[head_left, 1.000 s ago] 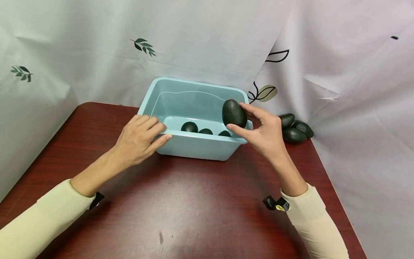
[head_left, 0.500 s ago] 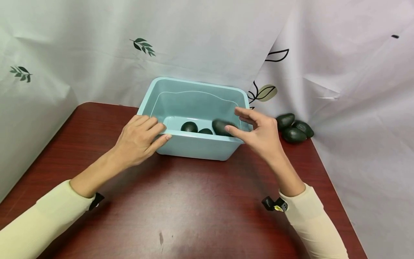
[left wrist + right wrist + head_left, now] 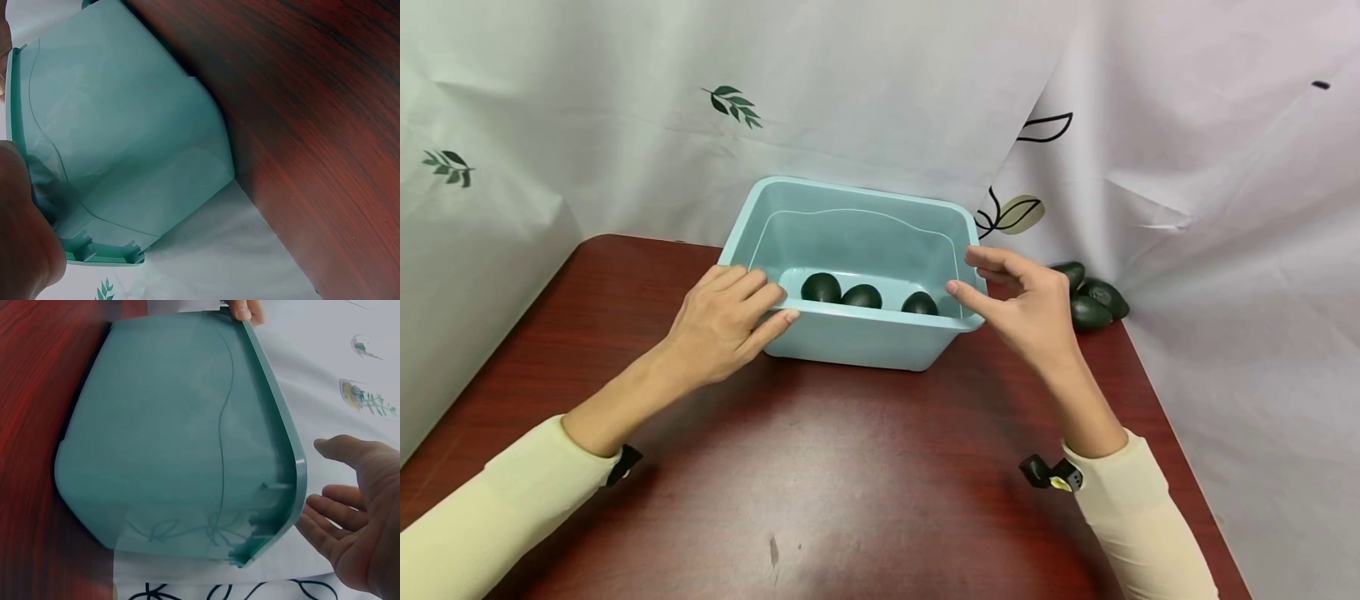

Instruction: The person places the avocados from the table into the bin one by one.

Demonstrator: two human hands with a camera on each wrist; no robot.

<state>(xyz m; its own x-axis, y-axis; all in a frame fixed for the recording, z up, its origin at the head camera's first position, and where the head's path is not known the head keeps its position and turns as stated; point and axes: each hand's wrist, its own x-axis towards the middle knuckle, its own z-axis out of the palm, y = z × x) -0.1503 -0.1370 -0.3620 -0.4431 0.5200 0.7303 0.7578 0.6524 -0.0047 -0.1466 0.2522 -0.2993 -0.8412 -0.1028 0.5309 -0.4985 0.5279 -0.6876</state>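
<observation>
A light blue plastic tub (image 3: 850,337) stands on the table, its near wall facing me. My left hand (image 3: 718,325) grips its rim at the front left corner, fingers over the edge and thumb outside. Over the right end of the rim, my right hand (image 3: 1030,308) is spread with nothing in it. Three dark green avocados show in the tub: one at left (image 3: 822,287), one beside it (image 3: 861,297) and another farther right (image 3: 920,303), partly hidden by the near wall. In the right wrist view, the spread fingers (image 3: 340,515) are beside the tub's rim (image 3: 300,472).
A small pile of avocados (image 3: 1101,296) lies on the table near its right edge, partly covered by my right hand. White curtain cloth (image 3: 880,100) with leaf prints hangs behind the tub and on both sides of the dark red wooden table (image 3: 820,492).
My right hand lowered an avocado into the tub and let it go, then drew back right. The avocados inside shifted slightly. My left hand stays on the rim.
</observation>
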